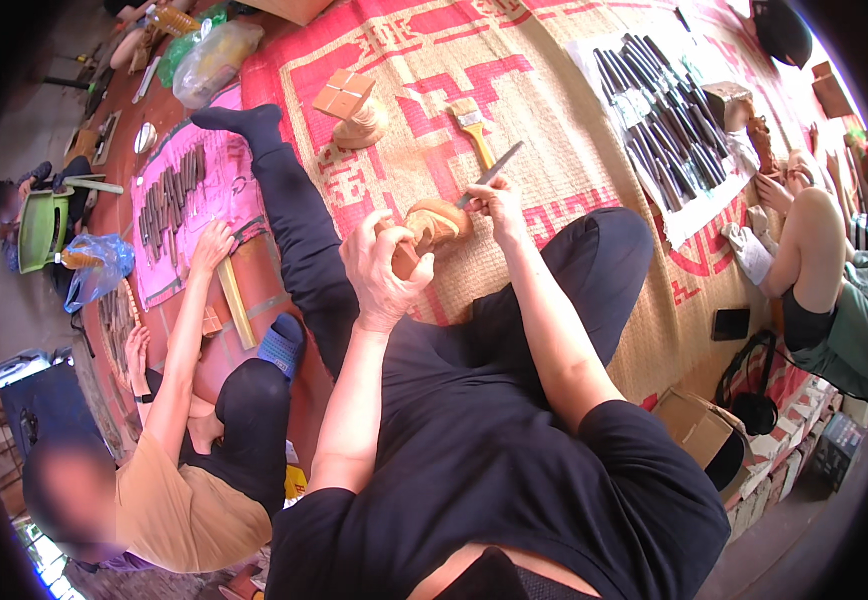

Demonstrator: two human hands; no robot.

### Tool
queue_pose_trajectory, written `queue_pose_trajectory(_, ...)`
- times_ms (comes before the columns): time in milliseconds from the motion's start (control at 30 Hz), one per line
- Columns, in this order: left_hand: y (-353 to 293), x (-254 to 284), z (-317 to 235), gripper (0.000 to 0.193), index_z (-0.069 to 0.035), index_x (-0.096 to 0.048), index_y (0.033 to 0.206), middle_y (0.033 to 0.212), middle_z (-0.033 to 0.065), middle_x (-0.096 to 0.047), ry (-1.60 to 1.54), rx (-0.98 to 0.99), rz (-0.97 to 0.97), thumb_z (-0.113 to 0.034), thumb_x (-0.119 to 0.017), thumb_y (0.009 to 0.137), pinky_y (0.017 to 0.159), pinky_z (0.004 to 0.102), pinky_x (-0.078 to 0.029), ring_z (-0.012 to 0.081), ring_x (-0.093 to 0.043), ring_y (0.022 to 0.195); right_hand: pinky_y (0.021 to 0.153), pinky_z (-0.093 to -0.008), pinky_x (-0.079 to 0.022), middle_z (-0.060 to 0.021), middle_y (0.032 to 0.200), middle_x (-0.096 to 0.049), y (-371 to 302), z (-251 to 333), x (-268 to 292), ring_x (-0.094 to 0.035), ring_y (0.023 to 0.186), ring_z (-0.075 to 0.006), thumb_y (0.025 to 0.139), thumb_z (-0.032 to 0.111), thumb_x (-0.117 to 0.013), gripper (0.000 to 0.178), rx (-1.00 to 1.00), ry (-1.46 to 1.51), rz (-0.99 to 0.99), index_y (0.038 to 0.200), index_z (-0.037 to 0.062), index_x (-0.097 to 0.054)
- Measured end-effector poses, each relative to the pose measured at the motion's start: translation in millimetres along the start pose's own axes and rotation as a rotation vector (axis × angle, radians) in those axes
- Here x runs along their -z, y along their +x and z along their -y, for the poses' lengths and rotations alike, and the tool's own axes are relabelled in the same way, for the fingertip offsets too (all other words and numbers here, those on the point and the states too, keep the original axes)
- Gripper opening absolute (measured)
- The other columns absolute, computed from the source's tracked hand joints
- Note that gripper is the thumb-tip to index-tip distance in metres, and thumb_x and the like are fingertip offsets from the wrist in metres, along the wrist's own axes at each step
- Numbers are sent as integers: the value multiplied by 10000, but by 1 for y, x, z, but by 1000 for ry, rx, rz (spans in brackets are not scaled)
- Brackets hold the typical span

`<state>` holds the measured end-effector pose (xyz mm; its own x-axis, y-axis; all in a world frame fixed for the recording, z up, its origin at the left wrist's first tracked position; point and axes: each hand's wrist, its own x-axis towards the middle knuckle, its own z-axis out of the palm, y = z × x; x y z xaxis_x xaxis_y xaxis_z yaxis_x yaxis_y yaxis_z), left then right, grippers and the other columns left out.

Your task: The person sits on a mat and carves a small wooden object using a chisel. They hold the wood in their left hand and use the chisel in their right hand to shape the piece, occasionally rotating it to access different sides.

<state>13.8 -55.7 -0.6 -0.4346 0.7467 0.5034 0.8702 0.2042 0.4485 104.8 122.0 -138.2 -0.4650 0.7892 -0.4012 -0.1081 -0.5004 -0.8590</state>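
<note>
My left hand (386,272) is curled around a carved piece of light brown wood (440,222) above my lap. Fingers and thumb cover its near left part. In my right hand (499,212) is a slim dark carving chisel (499,162), slanting up and to the right. The chisel's lower end comes close to the wood; whether it touches, I cannot tell. Beyond the hands, a flat brush (471,122) with a yellow handle lies on the woven mat (554,120). Another wooden carving (361,128) with a square block end (344,94) sits to its left.
Rows of dark chisels (659,110) lie on a white sheet at right, more tools (171,200) on a pink cloth at left. A co-worker's arm (189,320) reaches there, beside a yellow stick (237,305). Another person (814,240) sits right, near a phone (731,323) and cardboard box (694,428).
</note>
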Motion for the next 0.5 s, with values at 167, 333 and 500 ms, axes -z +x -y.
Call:
queue_pose_trajectory(167,-4,1,4,351,-126,-550,880,1088,92,-529,7,30,-11,-218,-715,584,887,418,-374,286,-518,992,419,-162,-374,-1,587,-579,-6,14,-5,-547,468,-66,740,13,-691,177,21,28,2,708,81,-530)
queue_pose_trajectory(333,-1,-1,4,352,-125,-551,874,1084,92,-528,0,25,-18,-203,-721,576,883,416,-377,289,-519,981,446,-195,-383,-37,616,-601,-12,6,-10,-558,474,-92,739,45,-682,169,8,-28,71,706,70,-518)
queue_pose_trajectory(500,-2,0,2,351,-126,-550,873,1078,94,-529,8,35,-12,-206,-722,577,882,418,-378,291,-521,978,416,-172,-375,-20,587,-588,2,8,3,-552,466,-70,752,36,-681,142,56,-70,-90,713,63,-547)
